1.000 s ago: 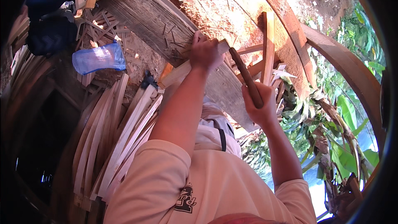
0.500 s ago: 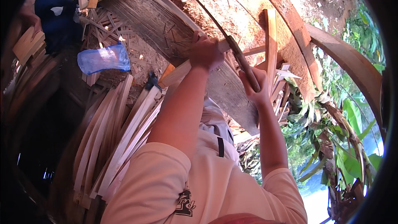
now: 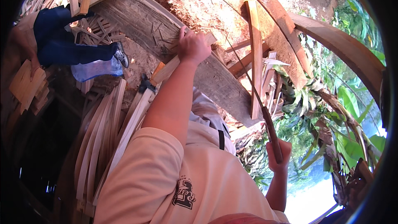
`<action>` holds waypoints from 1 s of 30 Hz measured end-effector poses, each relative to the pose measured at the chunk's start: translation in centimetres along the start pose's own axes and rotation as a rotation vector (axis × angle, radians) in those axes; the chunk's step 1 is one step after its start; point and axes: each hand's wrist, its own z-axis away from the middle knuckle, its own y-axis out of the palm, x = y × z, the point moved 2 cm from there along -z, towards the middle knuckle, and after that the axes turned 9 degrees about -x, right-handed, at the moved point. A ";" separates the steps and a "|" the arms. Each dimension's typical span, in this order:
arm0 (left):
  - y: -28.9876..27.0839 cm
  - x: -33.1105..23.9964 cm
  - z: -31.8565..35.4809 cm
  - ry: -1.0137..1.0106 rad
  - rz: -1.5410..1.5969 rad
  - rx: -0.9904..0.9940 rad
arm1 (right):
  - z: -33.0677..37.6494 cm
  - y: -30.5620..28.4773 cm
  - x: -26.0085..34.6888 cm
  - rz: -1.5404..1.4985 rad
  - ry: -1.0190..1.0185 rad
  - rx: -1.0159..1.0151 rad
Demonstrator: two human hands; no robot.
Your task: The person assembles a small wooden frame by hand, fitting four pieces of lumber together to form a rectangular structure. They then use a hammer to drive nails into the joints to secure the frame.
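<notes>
Wooden slat [image 3: 172,66] lies under left hand [image 3: 192,46]; right hand [image 3: 278,157] grips machete [image 3: 253,87].

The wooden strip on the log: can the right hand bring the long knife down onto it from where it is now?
Probably yes. The right hand holds the long knife raised, with open air between blade and wooden strip. The left hand grips the strip on the log, close to that path.

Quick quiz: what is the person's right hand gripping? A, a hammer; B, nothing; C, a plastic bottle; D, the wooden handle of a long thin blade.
D: the right hand is closed around the brown handle of a long knife, while the left hand holds a wooden strip against the log.
</notes>
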 end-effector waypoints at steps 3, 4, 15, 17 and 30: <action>0.4 0.1 -0.1 0.017 -0.032 0.032 | -0.6 1.2 1.1 -0.030 -0.164 -0.025; 0.5 0.2 0.0 0.025 -0.054 0.040 | -0.7 1.5 1.4 -0.031 -0.227 -0.033; 0.2 0.2 -0.1 0.037 -0.029 -0.001 | -2.7 2.8 3.0 -0.117 -0.157 0.056; 0.2 0.1 -0.1 0.040 -0.032 -0.001 | -2.7 2.9 3.3 -0.121 -0.166 0.045; 0.0 0.2 0.0 0.045 -0.023 0.005 | -3.9 1.4 4.0 -0.072 -0.145 0.086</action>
